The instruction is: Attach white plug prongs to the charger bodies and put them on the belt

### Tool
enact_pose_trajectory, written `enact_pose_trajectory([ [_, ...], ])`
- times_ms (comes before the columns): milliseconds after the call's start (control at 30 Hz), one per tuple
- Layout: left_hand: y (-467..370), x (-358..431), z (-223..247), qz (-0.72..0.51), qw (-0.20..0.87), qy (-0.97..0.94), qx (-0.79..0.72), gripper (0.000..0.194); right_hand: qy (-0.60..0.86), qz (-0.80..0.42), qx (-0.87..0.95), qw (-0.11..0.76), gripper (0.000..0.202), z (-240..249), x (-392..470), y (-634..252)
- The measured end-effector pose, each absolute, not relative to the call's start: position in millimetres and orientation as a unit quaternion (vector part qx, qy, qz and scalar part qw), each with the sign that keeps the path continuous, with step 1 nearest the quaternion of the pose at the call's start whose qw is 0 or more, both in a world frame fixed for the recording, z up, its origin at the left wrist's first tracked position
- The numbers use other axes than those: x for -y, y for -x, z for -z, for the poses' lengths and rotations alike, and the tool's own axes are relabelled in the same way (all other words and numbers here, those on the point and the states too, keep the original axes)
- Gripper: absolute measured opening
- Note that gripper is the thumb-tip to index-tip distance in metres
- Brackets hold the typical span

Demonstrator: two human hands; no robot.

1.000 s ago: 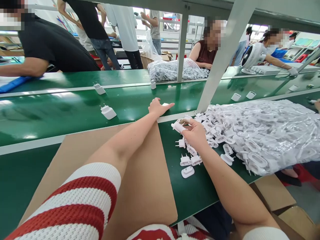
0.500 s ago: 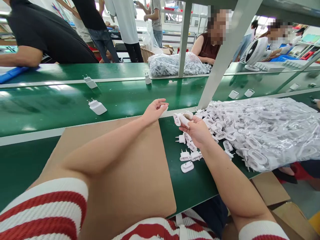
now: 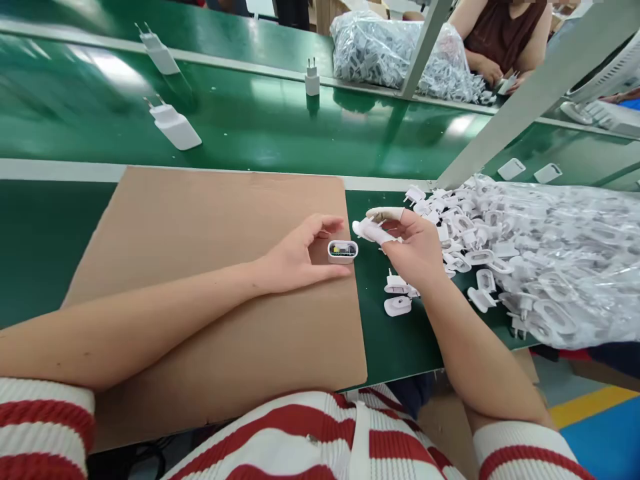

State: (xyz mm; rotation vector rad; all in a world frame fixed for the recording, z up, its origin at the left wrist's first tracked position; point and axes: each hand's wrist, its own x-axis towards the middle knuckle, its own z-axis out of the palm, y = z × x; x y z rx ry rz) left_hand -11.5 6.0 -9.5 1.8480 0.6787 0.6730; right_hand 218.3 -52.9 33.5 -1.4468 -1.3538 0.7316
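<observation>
White oval charger housing [image 3: 343, 251], open end up, on brown cardboard.

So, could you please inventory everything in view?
Open charger case: 1, white, cardboard's right edge
Chargers with pins: 3, white, belt left, centre
Pinless cases: 2, white, belt right
Plug caps: many, white, right
Plastic bags: 2, clear, right and upper centre
Cardboard sheet: 1, brown, near bench
Conveyor belt: 1, green, mid-view
Posts: 2, grey, right
Fan: 1, white, upper right
Co-workers: several, partly visible, beyond belt
Left hand: 1, around case
Right hand: 1, holding white piece
</observation>
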Motion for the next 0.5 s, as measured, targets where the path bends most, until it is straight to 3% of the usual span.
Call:
enact_pose_trajectory([
  [100, 8, -5, 8, -0.289, 0.467, -0.783, -0.290, 0.037, 0.571, -0.185, 0.665, 0.445, 0.022, -34, 61, -214],
  [267, 8, -5, 2, -0.299, 0.456, -0.788, -0.286, 0.032, 0.535, -0.045, 0.757, 0.373, 0.022, -33, 70, -199],
  [500, 8, -6, -2, -0.287, 0.466, -0.786, -0.288, 0.027, 0.544, -0.017, 0.767, 0.339, 0.016, -29, 69, -193],
])
